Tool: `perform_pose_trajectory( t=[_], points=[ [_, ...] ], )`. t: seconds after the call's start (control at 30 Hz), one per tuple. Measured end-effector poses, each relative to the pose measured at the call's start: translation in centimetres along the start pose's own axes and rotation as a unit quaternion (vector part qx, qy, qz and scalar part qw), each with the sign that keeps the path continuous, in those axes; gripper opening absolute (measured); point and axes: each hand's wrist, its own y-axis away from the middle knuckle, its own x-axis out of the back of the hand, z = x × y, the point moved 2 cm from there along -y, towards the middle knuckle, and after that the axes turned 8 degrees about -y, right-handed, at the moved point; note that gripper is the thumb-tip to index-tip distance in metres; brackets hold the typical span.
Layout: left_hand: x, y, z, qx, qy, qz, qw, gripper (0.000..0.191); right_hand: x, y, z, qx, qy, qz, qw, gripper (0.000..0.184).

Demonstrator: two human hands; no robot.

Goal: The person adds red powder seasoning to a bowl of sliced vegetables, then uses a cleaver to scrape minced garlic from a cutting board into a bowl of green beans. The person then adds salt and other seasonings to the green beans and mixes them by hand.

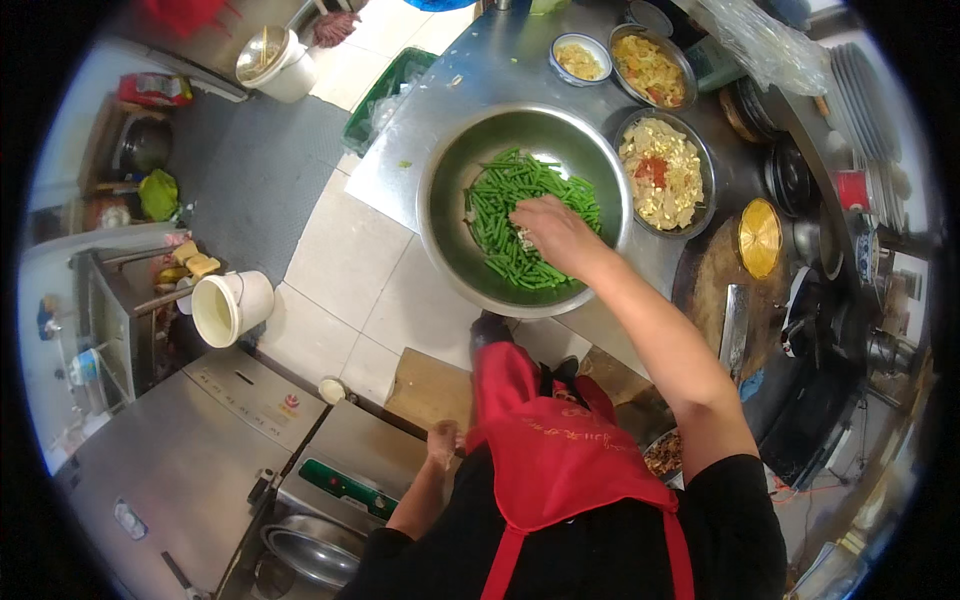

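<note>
A large stainless steel bowl (457,262) stands at the edge of the steel counter (409,154) and holds cut green beans (502,202). My right hand (555,232) reaches into it, fingers bent down onto the beans. Pale chopped bits (525,241), perhaps garlic, show under the fingertips; whether the fingers grip them is hidden. My left hand (445,441) hangs low at my side next to the red apron (577,457), its fingers partly out of sight. Right of the beans sits a metal bowl of pale sliced food (664,176) topped with red powder and yellowish bits.
Behind are a bowl of shredded food (649,67) and a small blue-rimmed bowl (581,58). A cleaver (733,330) and a yellow woven dish (760,238) lie on the round chopping board (701,277). White buckets (251,304) and a green crate (367,112) stand to the left.
</note>
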Motion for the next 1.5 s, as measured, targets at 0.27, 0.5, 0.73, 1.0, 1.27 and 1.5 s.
perform_pose_trajectory(
  t=[0.27,0.5,0.73,1.0,1.27,1.5],
  points=[
    [1.0,-4.1,4.2,-0.059,-0.005,-0.025,0.998,0.026,2.4,0.1,-1.5,-0.119,-0.056,0.089,0.987,0.015],
    [0.9,-2.6,18.3,-0.274,-0.160,-0.020,0.948,0.024,2.6,1.6,-3.5,-0.057,0.067,0.067,0.994,0.036],
    [-3.4,5.5,33.5,-0.386,-0.226,-0.103,0.889,0.021,5.0,9.6,-6.8,-0.103,-0.044,0.210,0.971,0.030],
    [-6.4,8.2,46.9,-0.699,-0.235,0.129,0.663,0.015,4.3,28.5,-10.1,-0.312,-0.190,0.280,0.888,0.019],
    [-10.1,12.2,48.5,-0.609,-0.469,0.323,0.552,0.019,0.8,45.0,-12.1,-0.411,-0.274,0.371,0.786,0.018],
    [-15.7,16.2,34.6,-0.570,-0.455,0.012,0.684,0.016,-2.3,52.7,-11.8,-0.447,-0.118,0.260,0.848,0.018]
  ],
)
